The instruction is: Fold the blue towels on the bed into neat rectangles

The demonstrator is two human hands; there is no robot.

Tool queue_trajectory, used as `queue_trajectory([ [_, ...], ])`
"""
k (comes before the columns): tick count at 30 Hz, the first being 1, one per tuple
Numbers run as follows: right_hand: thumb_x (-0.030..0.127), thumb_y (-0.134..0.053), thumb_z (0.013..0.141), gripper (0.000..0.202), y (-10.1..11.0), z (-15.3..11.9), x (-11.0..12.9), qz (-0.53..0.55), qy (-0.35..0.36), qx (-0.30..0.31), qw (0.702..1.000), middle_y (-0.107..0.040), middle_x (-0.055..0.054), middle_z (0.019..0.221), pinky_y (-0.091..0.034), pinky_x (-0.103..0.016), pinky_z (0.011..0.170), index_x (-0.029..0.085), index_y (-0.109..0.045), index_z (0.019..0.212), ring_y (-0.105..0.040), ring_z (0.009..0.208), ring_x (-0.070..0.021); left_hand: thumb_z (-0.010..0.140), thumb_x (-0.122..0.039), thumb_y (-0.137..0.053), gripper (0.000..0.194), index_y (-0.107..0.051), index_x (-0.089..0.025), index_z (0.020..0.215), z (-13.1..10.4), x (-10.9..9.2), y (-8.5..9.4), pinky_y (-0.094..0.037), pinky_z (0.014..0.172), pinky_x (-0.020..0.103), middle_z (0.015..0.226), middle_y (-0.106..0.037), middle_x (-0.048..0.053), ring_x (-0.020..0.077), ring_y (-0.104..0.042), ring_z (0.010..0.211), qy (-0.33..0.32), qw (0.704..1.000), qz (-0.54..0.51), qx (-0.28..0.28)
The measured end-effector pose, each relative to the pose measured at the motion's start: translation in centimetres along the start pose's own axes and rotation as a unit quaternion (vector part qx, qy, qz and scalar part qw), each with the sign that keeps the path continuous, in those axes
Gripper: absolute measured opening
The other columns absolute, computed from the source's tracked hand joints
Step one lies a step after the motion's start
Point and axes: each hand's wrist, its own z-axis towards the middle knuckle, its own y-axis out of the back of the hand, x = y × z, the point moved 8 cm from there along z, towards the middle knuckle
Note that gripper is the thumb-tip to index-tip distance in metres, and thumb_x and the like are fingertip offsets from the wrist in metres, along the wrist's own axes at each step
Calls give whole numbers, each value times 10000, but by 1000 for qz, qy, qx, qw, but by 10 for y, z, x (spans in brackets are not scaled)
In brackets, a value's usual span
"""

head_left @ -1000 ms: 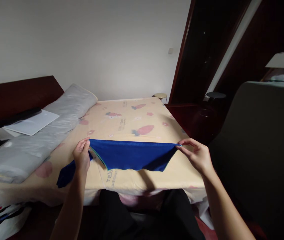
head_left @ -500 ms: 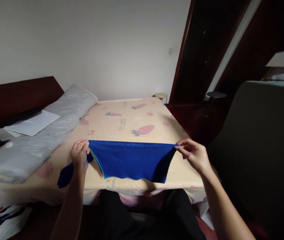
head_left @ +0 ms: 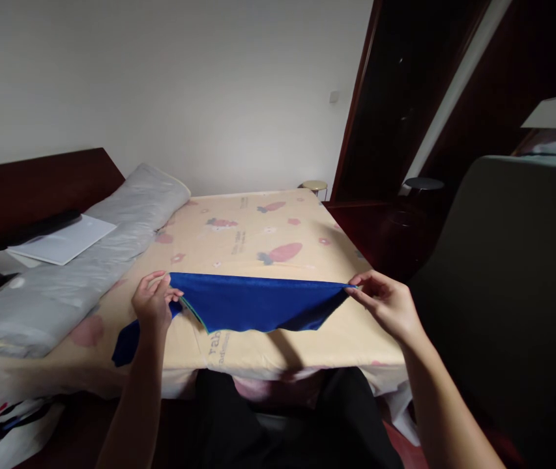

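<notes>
A blue cloth (head_left: 258,305) with green-stitched side edges is stretched between my hands above the near part of the bed. My left hand (head_left: 154,301) pinches its upper left corner, and my right hand (head_left: 384,301) pinches the upper right one. The top edge is pulled nearly straight, while the lower part hangs toward me with a wavy hem. Behind my left wrist, a second piece of blue fabric (head_left: 126,344) lies on the patterned bed sheet (head_left: 229,254); part of it is hidden by the arm.
A long grey pillow (head_left: 131,238) runs along the dark headboard (head_left: 43,182), with a white flat folder or pad (head_left: 65,240) on it. A grey chair back (head_left: 493,273) stands at the right. Two round stools, one yellow (head_left: 315,185) and one dark (head_left: 423,184), are beyond the bed.
The cloth's lower edge has swung up and away, so less of it hangs down and more of the sheet shows beneath. Both hands have spread slightly apart, still pinching the corners.
</notes>
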Motion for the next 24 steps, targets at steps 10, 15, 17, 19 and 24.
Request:
queue_trajectory([
  [10, 531, -753, 637, 379, -25, 6, -17, 81, -76, 47, 993, -576, 10, 566, -425, -254, 422, 199, -590, 718, -527, 454, -128, 523, -312, -765, 390, -559, -164, 819, 10, 41, 0, -454, 450, 252, 535, -593, -58, 138, -581, 411, 40, 999, -19, 4],
  [15, 532, -820, 488, 438, -43, 40, -56, 160, -122, -12, 980, -626, -18, 591, -550, -330, 546, 189, -590, 636, -639, 548, -196, 543, -310, -769, 379, -542, -167, 811, 35, 76, -35, -466, 474, 240, 577, -606, -49, 133, -603, 439, 48, 997, -52, 20],
  [17, 544, -828, 435, 467, -44, 60, -67, 181, -117, -51, 975, -616, -13, 568, -567, -362, 572, 189, -576, 606, -646, 539, -209, 550, -269, -775, 357, -535, -162, 792, 47, 85, -58, -486, 493, 256, 586, -605, -40, 138, -611, 452, 79, 994, -60, 44],
  [19, 571, -813, 434, 487, -42, 80, -70, 184, -99, -82, 974, -610, -12, 556, -573, -381, 589, 192, -562, 610, -653, 543, -219, 550, -210, -784, 332, -533, -153, 761, 59, 86, -82, -512, 526, 284, 585, -605, -20, 152, -626, 478, 102, 990, -66, 72],
  [24, 597, -754, 527, 487, -24, 108, -66, 167, -52, -129, 976, -679, -55, 710, -560, -402, 723, 195, -561, 723, -685, 715, -244, 586, -183, -783, 313, -558, -144, 799, 76, 66, -104, -543, 637, 313, 670, -631, 17, 154, -657, 586, 92, 986, -90, 103],
])
